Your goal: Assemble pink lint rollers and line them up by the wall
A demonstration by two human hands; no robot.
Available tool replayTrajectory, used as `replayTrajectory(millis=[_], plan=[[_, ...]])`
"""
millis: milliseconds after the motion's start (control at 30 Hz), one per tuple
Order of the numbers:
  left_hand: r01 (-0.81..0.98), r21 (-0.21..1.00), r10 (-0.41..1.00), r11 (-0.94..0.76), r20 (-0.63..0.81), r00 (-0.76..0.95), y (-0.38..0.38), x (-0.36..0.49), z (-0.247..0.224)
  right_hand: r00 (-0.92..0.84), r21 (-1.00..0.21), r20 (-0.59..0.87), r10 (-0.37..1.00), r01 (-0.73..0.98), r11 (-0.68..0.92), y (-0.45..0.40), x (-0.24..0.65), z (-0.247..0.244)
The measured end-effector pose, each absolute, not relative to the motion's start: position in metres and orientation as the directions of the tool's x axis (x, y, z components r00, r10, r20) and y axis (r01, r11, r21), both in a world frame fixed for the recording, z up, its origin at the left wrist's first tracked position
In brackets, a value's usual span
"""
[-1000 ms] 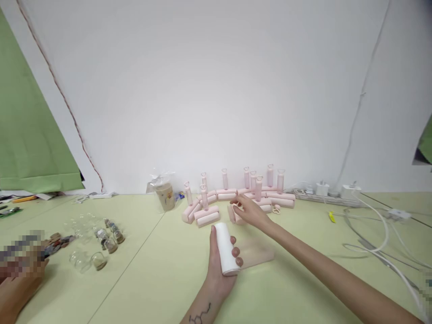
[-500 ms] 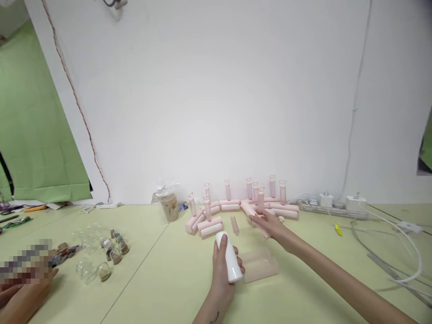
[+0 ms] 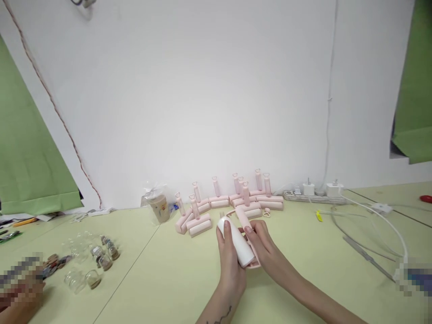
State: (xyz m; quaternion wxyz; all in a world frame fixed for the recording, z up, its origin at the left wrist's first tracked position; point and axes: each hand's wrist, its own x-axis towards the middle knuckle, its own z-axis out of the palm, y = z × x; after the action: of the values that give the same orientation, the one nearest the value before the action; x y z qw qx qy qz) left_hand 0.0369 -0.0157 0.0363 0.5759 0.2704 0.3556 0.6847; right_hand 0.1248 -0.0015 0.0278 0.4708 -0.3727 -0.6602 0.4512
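My left hand (image 3: 229, 252) is wrapped around a white cylindrical roll (image 3: 238, 243), thumb along its top, the roll tilted over the table. My right hand (image 3: 261, 245) grips a pale pink casing (image 3: 243, 217) against the roll's right side. A curved pink edge shows at the roll's lower end; whether the roll sits inside the casing I cannot tell. Behind the hands, pink lint rollers (image 3: 199, 225) lie in an arc, with clear pink handles (image 3: 195, 208) with looped tops standing by them. A small pink heart-shaped loop piece (image 3: 266, 212) lies to their right.
A bagged cup (image 3: 159, 209) stands at the left by the wall. Small glass domes (image 3: 92, 279) and a co-worker's hand (image 3: 25, 288) are farther left. On the right are a power strip (image 3: 292, 196), chargers (image 3: 334, 190), loose cables and a pixelated patch at the edge.
My right hand has come back from the row of rollers with the pink casing and brought it to the white roll. The view has turned slightly right.
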Motion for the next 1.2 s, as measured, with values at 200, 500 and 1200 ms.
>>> replayTrajectory(millis=[200, 500, 1200], plan=[[-0.488, 0.856, 0.967, -0.168, 0.046, -0.252, -0.025, 0.037, 0.036, -0.305, -0.949, 0.294, 0.906, 0.021, 0.315, -0.004, 0.120, 0.024], [-0.201, 0.978, 0.998, -0.049, 0.040, -0.053, -0.041, 0.019, 0.009, -0.441, -0.849, 0.298, 0.846, 0.283, 0.446, -0.008, 0.163, 0.014], [0.545, 0.734, 0.905, -0.406, 0.239, 0.352, -0.055, 0.021, -0.034, -0.619, -0.224, 0.229, 0.752, 0.718, 0.659, -0.041, 0.195, 0.009]])
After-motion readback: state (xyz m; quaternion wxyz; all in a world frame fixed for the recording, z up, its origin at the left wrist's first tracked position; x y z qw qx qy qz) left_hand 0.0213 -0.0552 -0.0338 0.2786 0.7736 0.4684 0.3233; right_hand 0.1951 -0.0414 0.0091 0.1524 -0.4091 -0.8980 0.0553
